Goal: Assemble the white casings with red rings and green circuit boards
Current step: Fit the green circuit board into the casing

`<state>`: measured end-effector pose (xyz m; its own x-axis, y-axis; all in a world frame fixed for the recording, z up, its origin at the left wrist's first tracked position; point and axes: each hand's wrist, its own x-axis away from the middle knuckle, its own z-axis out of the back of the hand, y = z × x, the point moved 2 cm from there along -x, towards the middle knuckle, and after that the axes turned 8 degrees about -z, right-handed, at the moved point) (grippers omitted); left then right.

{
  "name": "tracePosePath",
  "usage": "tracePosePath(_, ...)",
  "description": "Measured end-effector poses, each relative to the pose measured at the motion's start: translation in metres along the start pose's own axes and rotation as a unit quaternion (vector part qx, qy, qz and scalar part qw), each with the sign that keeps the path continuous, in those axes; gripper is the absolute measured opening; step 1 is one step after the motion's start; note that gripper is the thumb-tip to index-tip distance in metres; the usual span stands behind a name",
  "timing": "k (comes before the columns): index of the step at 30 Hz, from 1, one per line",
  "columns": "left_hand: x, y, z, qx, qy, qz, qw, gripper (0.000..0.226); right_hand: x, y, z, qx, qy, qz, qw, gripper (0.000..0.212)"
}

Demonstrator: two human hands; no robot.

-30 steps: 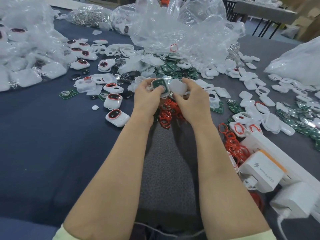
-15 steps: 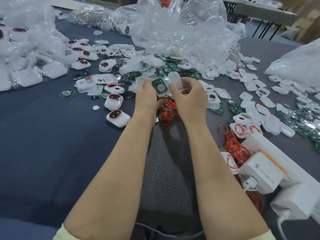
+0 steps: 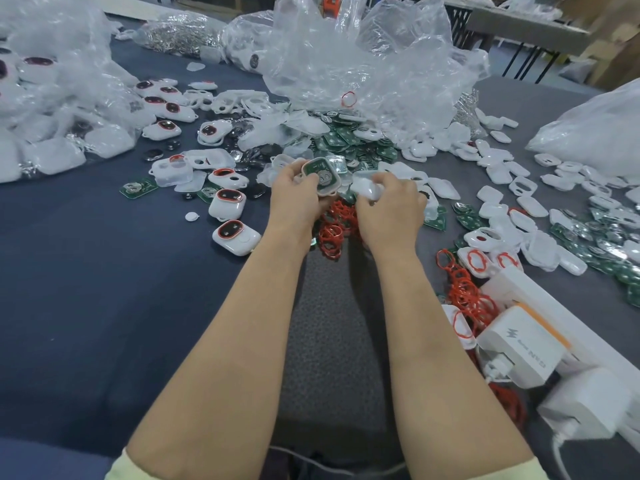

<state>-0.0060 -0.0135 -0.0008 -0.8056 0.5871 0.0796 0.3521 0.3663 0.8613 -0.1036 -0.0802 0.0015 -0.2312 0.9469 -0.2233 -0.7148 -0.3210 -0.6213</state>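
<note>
Casing half point(image 3: 329, 191) carrying green circuit board point(image 3: 318, 169), pinched in fingers of left hand point(image 3: 297, 199); white cover point(image 3: 367, 187), gripped by right hand point(image 3: 391, 211), sits just to its right.

Crumpled clear plastic bags point(image 3: 363, 64) lie heaped on the far side of the blue counter point(image 3: 86, 289). A white charger point(image 3: 523, 344) sits on a power strip point(image 3: 519, 287).

The right hand point(image 3: 388, 211) has drawn its white cover point(image 3: 366, 184) away from the casing point(image 3: 321, 176).

white casings point(image 3: 498, 197), red rings point(image 3: 334, 225), green circuit boards point(image 3: 346, 138), dark blue tablecloth point(image 3: 86, 271), clear plastic bags point(image 3: 363, 57)
</note>
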Motion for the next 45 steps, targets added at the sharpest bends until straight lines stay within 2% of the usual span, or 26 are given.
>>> tracePosePath(8,0.004,0.002,-0.001,-0.004,-0.012,-0.018,1.000,0.030,0.009,-0.020,0.003,-0.140,0.007,0.104,0.985,0.019)
tracePosePath(13,0.005,0.004,-0.003,-0.008,-0.033,-0.026,0.999,0.028,0.013,-0.026,-0.001,-0.135,-0.005,0.141,0.981,0.014)
tracePosePath(18,0.006,0.004,-0.003,-0.017,-0.036,-0.025,0.999,0.029,0.013,-0.025,-0.002,-0.131,0.003,0.137,0.982,0.015)
tracePosePath(21,0.007,0.004,-0.003,-0.019,-0.037,-0.028,0.999,0.021,0.012,-0.025,-0.002,-0.131,-0.007,0.133,0.982,0.017)
tracePosePath(24,0.006,0.002,-0.002,-0.028,-0.023,-0.036,0.999,0.017,0.010,-0.024,0.004,-0.170,-0.005,0.123,0.978,0.019)
tracePosePath(28,0.002,0.002,0.003,-0.038,0.004,-0.047,0.998,0.014,-0.003,-0.008,0.018,-0.207,0.034,0.030,0.977,0.026)
tracePosePath(32,0.003,0.003,0.006,-0.062,0.012,-0.082,0.995,0.024,-0.012,0.008,0.018,-0.132,0.017,-0.027,0.991,0.025)
tracePosePath(39,0.003,0.004,0.006,-0.097,0.019,-0.123,0.987,0.027,-0.015,0.012,0.006,-0.003,-0.055,0.014,0.998,0.026)
tracePosePath(45,0.006,0.004,0.003,-0.049,0.003,-0.107,0.993,0.026,-0.013,0.010,0.003,0.007,-0.086,0.006,0.996,0.031)
